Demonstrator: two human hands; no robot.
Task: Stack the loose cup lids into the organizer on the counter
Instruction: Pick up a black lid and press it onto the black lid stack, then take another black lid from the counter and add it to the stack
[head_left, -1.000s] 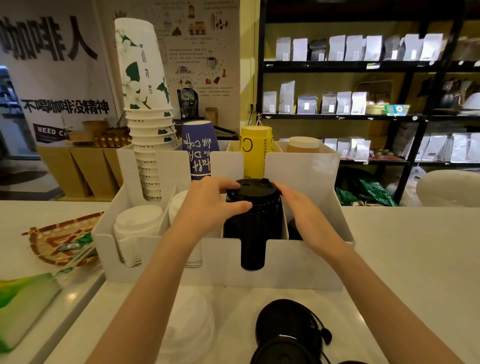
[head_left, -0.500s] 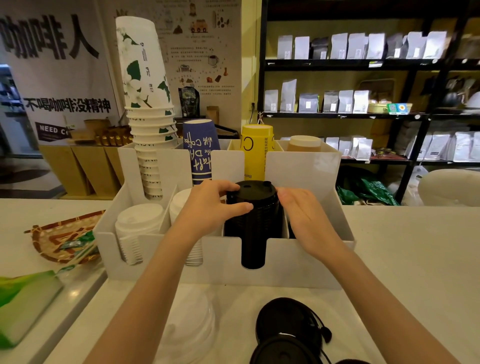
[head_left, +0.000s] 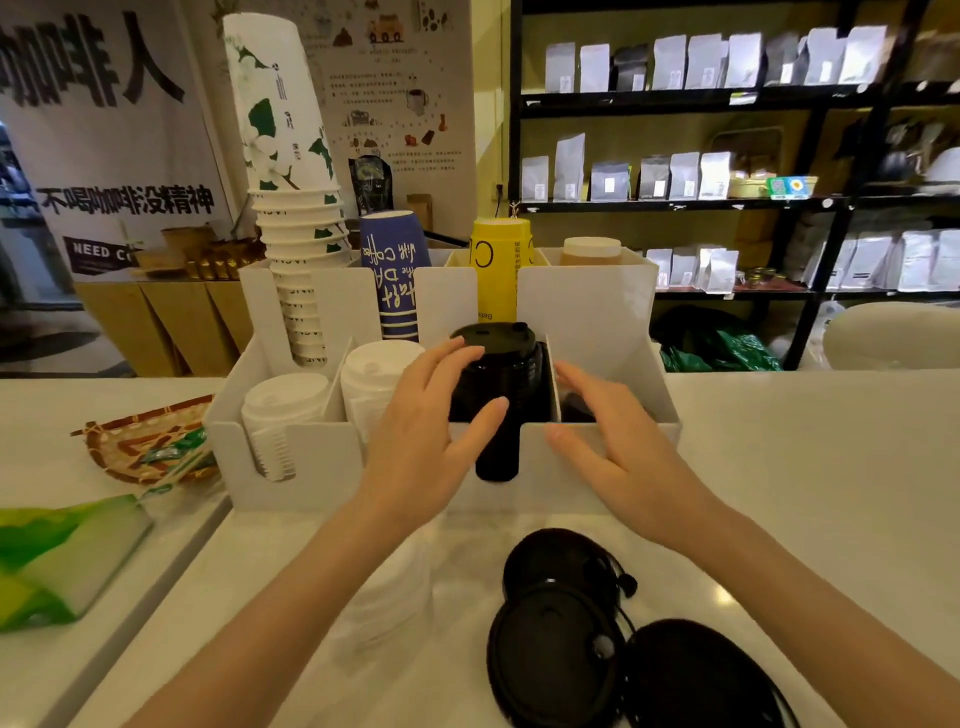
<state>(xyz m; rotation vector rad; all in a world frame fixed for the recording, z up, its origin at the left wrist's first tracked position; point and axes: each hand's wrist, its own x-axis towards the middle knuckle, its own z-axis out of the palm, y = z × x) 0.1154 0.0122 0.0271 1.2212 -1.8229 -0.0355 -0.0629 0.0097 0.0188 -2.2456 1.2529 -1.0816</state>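
Nearest me, at the counter's (head_left: 779, 467) front edge: three loose black cup lids (head_left: 556, 654), overlapping flat, right of centre; a blurred stack of white lids (head_left: 387, 597) just left of them, partly behind my left forearm. Next: my left hand (head_left: 421, 441), fingers spread and relaxed, fingertips resting on the left side of the black lid stack (head_left: 498, 384), gripping nothing firmly. My right hand (head_left: 608, 447), open with fingers extended, over the organizer's front wall just right of that stack, holding nothing. Then: white organizer (head_left: 597, 322), standing mid-counter; front row holds two stacks of white lids (head_left: 285, 410) in the left compartments and the black stack upright in the centre slot, its top lid above the wall. Back row: tall stack of leaf-printed paper cups (head_left: 291, 197), blue cups (head_left: 395, 275), yellow cups (head_left: 501, 265), tan cups (head_left: 592, 249). Left counter edge: woven basket (head_left: 140, 441), green packet (head_left: 57, 551). Farthest: dark shelves of pouches (head_left: 675, 171).
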